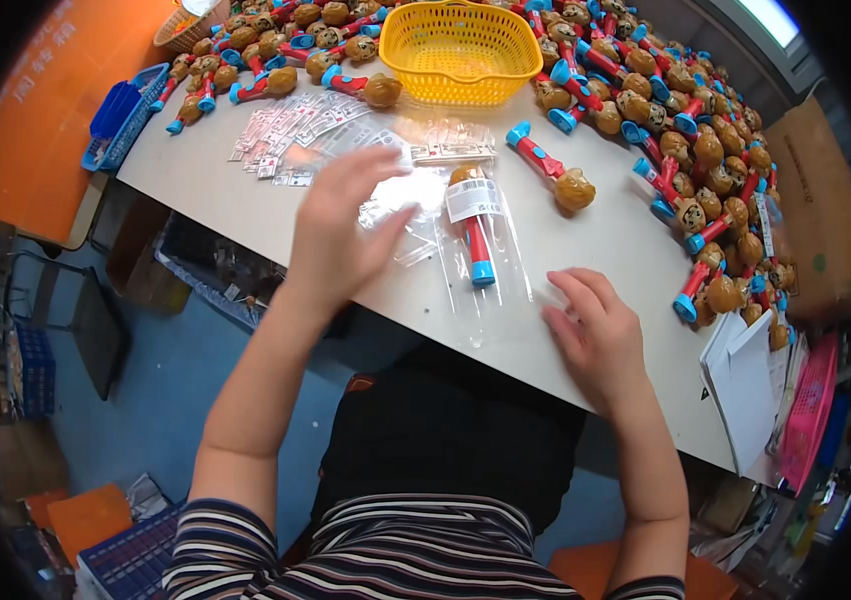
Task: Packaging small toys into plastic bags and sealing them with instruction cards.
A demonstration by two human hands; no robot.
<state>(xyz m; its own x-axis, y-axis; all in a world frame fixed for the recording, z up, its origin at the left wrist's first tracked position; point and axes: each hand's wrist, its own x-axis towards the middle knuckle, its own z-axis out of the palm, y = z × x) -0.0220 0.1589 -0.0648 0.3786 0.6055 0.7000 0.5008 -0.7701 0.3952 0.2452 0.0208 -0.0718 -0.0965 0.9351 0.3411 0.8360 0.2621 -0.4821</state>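
Note:
A toy with a red and blue handle (477,250) lies inside a clear plastic bag (511,255) in front of me. A white printed label (473,200) covers part of its brown round head. My left hand (341,225) hovers left of the bag, fingers apart and holding nothing, slightly blurred. Under and beyond it are flat clear bags (401,200) and a spread of small printed slips (291,135). My right hand (596,335) is beside the bag's lower right, empty, its fingers curved and apart. A loose toy (553,168) of the same kind rests right of the bag.
A yellow perforated basket (461,55) stands at the back. Heaped toys (711,150) cover the back and right of the white table (636,400). A blue basket (126,118) sits at the left edge. White papers (746,390) and a pink basket (811,410) are at right.

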